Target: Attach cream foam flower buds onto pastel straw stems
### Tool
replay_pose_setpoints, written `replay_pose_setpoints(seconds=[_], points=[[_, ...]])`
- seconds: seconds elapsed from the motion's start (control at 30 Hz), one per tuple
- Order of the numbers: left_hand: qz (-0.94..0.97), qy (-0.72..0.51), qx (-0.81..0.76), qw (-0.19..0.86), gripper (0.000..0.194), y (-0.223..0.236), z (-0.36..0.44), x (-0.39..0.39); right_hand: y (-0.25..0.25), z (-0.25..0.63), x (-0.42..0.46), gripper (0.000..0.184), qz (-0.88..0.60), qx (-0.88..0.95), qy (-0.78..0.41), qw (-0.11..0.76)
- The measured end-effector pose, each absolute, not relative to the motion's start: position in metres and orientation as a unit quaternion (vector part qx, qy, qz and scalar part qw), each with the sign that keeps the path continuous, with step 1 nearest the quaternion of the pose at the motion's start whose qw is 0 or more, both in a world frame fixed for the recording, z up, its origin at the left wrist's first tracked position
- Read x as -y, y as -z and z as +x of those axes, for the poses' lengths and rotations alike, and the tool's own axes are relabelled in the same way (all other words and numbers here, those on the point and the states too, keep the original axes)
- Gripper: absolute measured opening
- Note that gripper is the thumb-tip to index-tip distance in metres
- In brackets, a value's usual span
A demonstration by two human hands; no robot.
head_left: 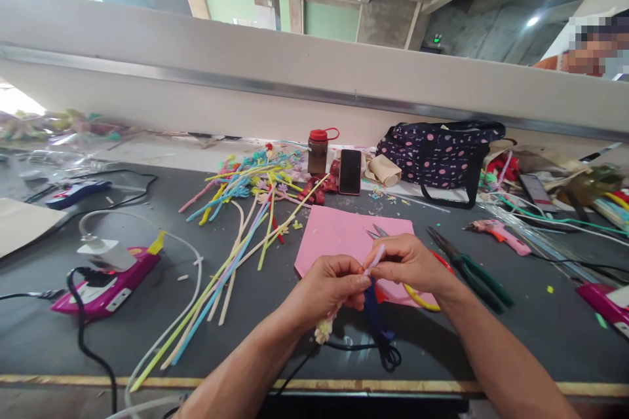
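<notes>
Near the table's front edge my left hand (330, 288) and my right hand (410, 262) meet, fingers closed in a pinch. Between them is a short lilac pipe cleaner (376, 258), its upper end sticking up past the fingertips. A small pale yellow fuzzy piece (323, 332) hangs below my left hand; whether it joins the lilac stem is hidden. Under the hands lie a pink sheet (327, 229) and a dark blue tool (376, 321) with a black cord. Metal blades of scissors (378, 232) show behind my right hand, which covers part of their red and yellow handles.
Long pipe cleaners (230, 275) and a colourful heap (265, 170) lie left of centre. Green-handled pliers (472, 272) and a pink glue gun (501, 234) are at right. A bottle (318, 152), phone (350, 171) and bag (442, 157) stand behind. Corded power strips (111, 288) flank the workspace.
</notes>
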State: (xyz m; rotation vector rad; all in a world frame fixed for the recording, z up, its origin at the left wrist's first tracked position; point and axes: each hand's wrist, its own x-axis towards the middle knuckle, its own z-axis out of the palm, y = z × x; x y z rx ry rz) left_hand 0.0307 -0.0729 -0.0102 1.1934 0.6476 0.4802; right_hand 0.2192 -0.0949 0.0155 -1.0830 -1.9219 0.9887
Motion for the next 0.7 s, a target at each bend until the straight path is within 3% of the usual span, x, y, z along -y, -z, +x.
replay_pose_setpoints(seconds=[0.33,0.7], points=[[0.529,-0.138,-0.189,0.816,0.028,0.008,0.025,0.072,-0.012,0.219,0.102,0.012,-0.414,0.723,-0.426,0.352],[0.534,-0.278,-0.301,0.74,0.022,0.004,0.028,0.075,-0.014,0.208,0.105,0.007,-0.467,0.655,-0.428,0.413]])
